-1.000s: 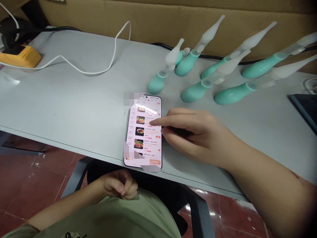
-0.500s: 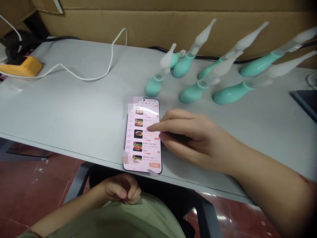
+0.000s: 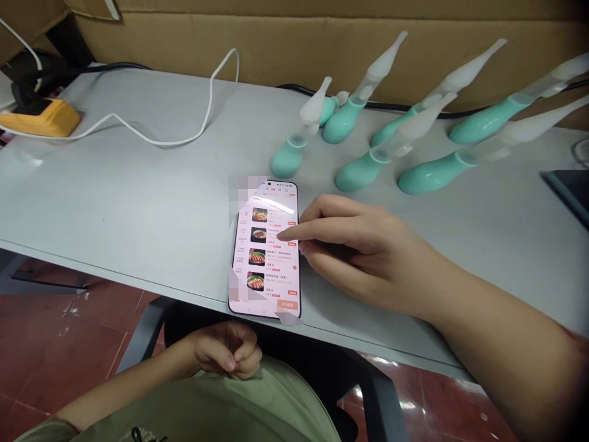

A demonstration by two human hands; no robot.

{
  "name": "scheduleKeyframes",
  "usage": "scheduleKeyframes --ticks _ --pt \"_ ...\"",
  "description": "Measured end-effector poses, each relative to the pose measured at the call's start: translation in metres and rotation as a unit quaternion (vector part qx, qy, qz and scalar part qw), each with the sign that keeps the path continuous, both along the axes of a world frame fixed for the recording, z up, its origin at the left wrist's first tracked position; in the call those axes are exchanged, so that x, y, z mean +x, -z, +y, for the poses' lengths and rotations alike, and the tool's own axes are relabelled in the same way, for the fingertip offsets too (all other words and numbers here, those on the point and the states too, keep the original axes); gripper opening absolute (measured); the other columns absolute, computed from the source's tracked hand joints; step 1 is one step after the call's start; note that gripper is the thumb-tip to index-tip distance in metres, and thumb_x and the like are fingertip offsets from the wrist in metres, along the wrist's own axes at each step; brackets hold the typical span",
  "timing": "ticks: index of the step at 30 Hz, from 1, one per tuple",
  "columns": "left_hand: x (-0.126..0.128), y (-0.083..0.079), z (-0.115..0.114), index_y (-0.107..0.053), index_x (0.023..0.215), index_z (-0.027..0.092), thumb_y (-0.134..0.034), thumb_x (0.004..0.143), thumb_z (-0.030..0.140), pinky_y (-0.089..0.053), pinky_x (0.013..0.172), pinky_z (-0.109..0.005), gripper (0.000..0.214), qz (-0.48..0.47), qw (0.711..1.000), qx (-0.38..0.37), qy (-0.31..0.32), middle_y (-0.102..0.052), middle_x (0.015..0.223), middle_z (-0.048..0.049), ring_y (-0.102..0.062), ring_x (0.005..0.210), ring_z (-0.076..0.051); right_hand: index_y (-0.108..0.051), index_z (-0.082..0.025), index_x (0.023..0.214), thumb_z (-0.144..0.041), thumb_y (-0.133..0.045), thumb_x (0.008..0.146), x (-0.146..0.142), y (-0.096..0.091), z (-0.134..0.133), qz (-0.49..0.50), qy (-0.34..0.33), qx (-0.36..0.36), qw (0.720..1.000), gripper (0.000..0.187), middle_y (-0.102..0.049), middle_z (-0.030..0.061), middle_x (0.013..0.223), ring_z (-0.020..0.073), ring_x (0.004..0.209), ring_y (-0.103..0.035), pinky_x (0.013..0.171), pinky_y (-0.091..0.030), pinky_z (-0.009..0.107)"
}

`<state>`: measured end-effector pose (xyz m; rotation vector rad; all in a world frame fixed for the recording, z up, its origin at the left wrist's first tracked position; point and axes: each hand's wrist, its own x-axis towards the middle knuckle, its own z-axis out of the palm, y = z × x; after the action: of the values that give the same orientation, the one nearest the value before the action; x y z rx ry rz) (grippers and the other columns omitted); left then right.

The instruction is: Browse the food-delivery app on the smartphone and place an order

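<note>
A smartphone (image 3: 271, 245) lies face up at the table's front edge, its lit screen listing food dishes with prices; blurred blocks cover parts of it. My right hand (image 3: 359, 248) comes in from the right. Its forefinger is stretched out with the tip on or just over the screen, the thumb is near the phone's right edge, and nothing is held. In my lap, against the green shirt (image 3: 276, 405), rests my left hand (image 3: 230, 351), fingers curled closed with nothing visible in them. Beyond the phone stands a teal bulb nasal aspirator (image 3: 288, 158) with a pale pointed tip.
Several more teal aspirators (image 3: 363, 172) stand at the back right of the grey table (image 3: 151, 202). A white cable (image 3: 156, 143) runs from the yellow power strip (image 3: 55, 118) on the left. Cardboard (image 3: 184, 43) lines the back. A dark device (image 3: 568, 190) sits at the right edge.
The list on the phone screen has scrolled upward. My right forefinger has shifted slightly up and right on the screen. My left hand stays in my lap.
</note>
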<state>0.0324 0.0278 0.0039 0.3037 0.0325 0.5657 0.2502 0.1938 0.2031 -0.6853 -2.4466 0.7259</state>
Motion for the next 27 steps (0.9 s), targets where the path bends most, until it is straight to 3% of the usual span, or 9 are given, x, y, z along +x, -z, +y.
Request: scheduleKeyframes --ticks 13,18,27 --pt "-0.0017 -0.0069 0.0047 -0.052 0.061 0.019 -0.090 0.068 0.030 -0.025 0.050 -0.028 0.040 0.019 1.000 0.014 0.012 -0.042 0.054 0.0048 -0.032 0.047 -0.009 -0.077 -0.030 0.114 -0.013 -0.057 0.098 0.0002 -0.0010 0.0011 -0.003 0.001 -0.014 1.000 0.031 -0.068 0.0042 0.094 0.0165 0.078 -0.068 0.063 -0.057 0.032" --pt "-0.0012 -0.0050 0.0035 -0.050 0.061 0.019 -0.090 0.067 0.028 -0.024 0.049 -0.027 0.042 0.019 1.000 0.003 0.011 -0.041 0.054 0.0054 -0.031 0.046 -0.008 -0.076 -0.024 0.119 -0.012 -0.058 0.097 0.0010 0.0003 0.0010 0.003 0.004 0.001 1.000 0.031 -0.068 0.0065 0.095 0.0169 0.080 -0.068 0.064 -0.057 0.032" --pt "-0.0013 -0.0043 0.0010 -0.051 0.064 0.019 -0.089 0.070 0.029 -0.024 0.051 -0.028 0.040 0.010 1.000 0.008 0.003 -0.043 0.056 0.0046 -0.032 0.049 -0.009 -0.074 -0.022 0.122 -0.013 -0.057 0.098 0.0011 0.0014 -0.0005 -0.009 0.008 0.001 1.000 0.031 -0.067 0.0070 0.096 0.0166 0.080 -0.068 0.066 -0.056 0.032"
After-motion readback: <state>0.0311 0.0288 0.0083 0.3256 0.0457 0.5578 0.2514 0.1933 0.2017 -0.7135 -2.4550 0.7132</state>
